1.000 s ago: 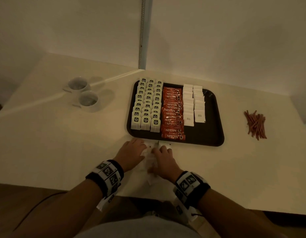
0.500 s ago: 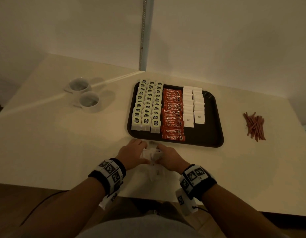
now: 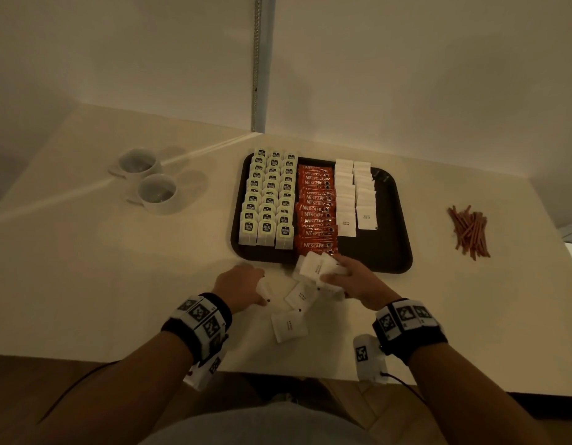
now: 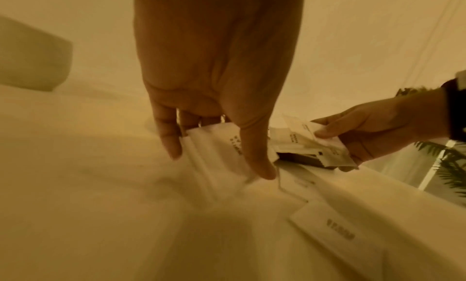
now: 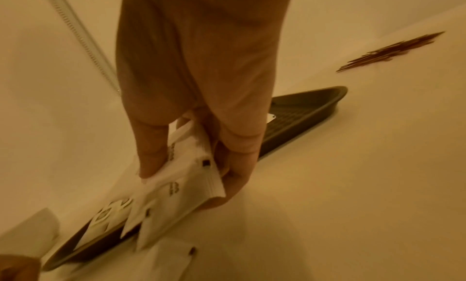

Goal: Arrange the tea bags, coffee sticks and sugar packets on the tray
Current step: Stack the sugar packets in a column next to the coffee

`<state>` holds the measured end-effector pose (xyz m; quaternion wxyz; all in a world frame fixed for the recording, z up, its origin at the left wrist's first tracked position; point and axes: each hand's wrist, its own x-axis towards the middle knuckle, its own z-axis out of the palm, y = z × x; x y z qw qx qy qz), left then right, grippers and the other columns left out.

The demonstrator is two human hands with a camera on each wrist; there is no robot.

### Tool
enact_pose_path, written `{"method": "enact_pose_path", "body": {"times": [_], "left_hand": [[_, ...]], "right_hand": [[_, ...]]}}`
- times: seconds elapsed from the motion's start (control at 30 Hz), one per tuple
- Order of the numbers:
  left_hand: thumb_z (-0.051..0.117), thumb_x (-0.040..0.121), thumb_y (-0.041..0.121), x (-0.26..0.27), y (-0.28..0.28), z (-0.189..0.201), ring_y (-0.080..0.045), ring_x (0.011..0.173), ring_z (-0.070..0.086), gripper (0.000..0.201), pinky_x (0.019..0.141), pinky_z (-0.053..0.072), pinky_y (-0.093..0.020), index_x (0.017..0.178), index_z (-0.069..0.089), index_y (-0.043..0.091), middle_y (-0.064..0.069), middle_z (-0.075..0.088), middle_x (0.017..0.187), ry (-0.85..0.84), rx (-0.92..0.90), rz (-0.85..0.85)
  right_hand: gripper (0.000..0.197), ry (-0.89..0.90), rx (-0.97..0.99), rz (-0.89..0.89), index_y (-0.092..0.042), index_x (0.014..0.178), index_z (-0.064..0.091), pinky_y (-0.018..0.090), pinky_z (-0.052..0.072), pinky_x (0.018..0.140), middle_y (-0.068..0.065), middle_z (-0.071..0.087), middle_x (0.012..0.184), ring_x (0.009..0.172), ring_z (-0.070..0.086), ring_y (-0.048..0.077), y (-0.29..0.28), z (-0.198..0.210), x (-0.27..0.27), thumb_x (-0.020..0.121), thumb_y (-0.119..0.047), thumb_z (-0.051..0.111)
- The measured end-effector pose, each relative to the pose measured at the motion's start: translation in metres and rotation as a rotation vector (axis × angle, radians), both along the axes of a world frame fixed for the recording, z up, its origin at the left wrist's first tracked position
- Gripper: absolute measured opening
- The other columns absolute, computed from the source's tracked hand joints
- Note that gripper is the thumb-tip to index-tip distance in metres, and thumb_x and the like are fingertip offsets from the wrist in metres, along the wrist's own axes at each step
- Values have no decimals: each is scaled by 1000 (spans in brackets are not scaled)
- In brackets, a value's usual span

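A dark tray [image 3: 384,252] holds three columns of tea bags [image 3: 267,200], a column of red coffee sticks [image 3: 315,208] and two columns of white sugar packets [image 3: 355,195]. Just in front of the tray my right hand [image 3: 349,281] grips a fanned bunch of sugar packets [image 3: 316,268], also seen pinched between thumb and fingers in the right wrist view [image 5: 186,177]. My left hand [image 3: 243,285] holds a sugar packet [image 4: 221,145] between thumb and fingers, low over the table. Loose sugar packets [image 3: 289,326] lie between my hands.
Two white cups [image 3: 149,181] stand at the left of the white table. A heap of brown sticks [image 3: 469,231] lies to the right of the tray. The tray's right part [image 5: 297,124] is bare. Walls close the table's far side.
My hands have parted. The right hand has lifted a bunch of sugar packets toward the tray's front edge; the left has drawn back left with one packet.
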<state>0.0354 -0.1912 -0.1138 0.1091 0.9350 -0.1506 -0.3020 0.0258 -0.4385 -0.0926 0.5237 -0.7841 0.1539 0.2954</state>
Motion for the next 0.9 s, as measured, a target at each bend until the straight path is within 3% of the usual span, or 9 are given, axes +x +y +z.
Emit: {"method": "enact_pose_path", "body": {"times": [0.1,0.23,0.33,0.4,0.5,0.57,0.7,0.83,0.9], "left_hand": [[65,83,51,-6,-19,10,-20,124,42,67,109,24,-38,138,43,20,-1,49,136,24,-54,-194],[71,81,37,-24,-52,11,-21,114,40,52,93,37,-30,126,54,15,-4,43,130,82,-86,-470],[68,85,22,-30,-60,10,-24,117,40,40,92,39,-32,121,56,10,-6,43,131,61,-42,-627],[66,86,18,-32,-61,9,-25,119,40,41,95,39,-33,124,52,10,-8,42,133,65,-51,-612],[70,81,11,-30,-62,8,-24,118,43,53,95,38,-31,128,45,12,-7,41,134,154,-123,-424],[72,80,10,-29,-61,7,-23,118,45,55,96,38,-29,127,46,13,-7,44,134,185,-119,-390],[66,87,24,-33,-60,2,-26,117,47,44,97,37,-35,127,54,12,-8,49,129,73,80,-548],[65,86,38,-22,-56,4,-22,112,49,37,88,37,-29,115,61,15,-3,54,122,-9,-66,-379],[68,81,42,-12,-56,3,-21,122,39,43,97,37,-32,116,62,18,-2,42,135,-69,-121,-333]], "right_hand": [[35,9,53,-56,-22,119,52,34,56,70,3,62,111,98,62,20,-14,4,1,87,-13,63],[36,16,39,-47,-20,121,52,34,56,72,3,61,112,98,62,19,-15,5,2,87,-14,63],[39,16,43,-33,-19,123,51,34,56,71,5,61,112,98,62,19,-11,5,2,87,-13,62],[38,20,62,-32,-19,123,52,32,56,69,5,62,110,96,64,19,-8,6,1,87,-11,62],[38,21,71,-28,-19,123,52,33,56,70,4,63,110,96,64,19,-6,7,1,87,-11,62],[39,16,67,-28,-19,124,51,33,56,71,4,62,111,98,63,19,-7,7,1,87,-11,62],[37,-14,73,-35,-22,121,52,29,55,67,0,63,110,96,62,14,-11,10,1,87,-14,63],[31,-38,81,-67,-27,114,53,29,55,69,-2,62,109,96,62,15,-19,14,-2,87,-15,63],[34,-41,87,-80,-23,119,53,30,55,71,-1,62,110,98,62,16,-23,15,-4,87,-15,63]]}}
